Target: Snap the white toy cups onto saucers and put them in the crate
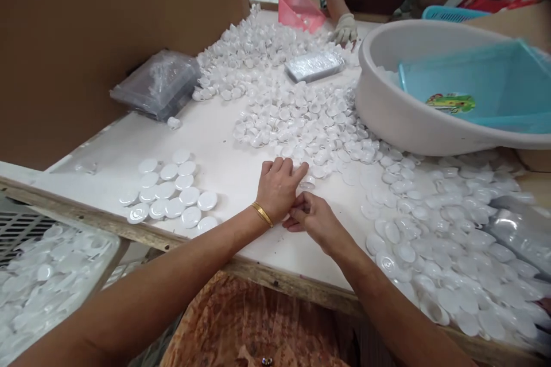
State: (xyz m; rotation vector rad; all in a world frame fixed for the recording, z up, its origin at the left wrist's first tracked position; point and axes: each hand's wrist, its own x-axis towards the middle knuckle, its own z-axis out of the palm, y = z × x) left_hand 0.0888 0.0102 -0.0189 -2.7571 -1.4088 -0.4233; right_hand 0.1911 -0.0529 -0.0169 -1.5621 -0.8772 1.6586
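Observation:
My left hand [279, 188], with a gold bracelet at the wrist, is palm down at the near edge of a heap of small white plastic caps [301, 120]. Its fingers are curled, and whatever lies under them is hidden. Just right of and below it, my right hand [317, 222] is closed with thumb and fingers pinched close to the left palm. I cannot make out what is in the pinch. A small clear piece [307, 186] shows beyond the right fingers. To the left, several round white lids [174, 206] lie flat on the white table [202, 137].
A large white basin [400, 120] holding a blue tray [482, 86] stands at right, near many translucent discs [465, 264]. Farther back are a wrapped block [316, 65], a pink scoop [297, 8] and a co-worker's gloved hand [345, 28]. A plastic-wrapped pack [159, 83] sits left.

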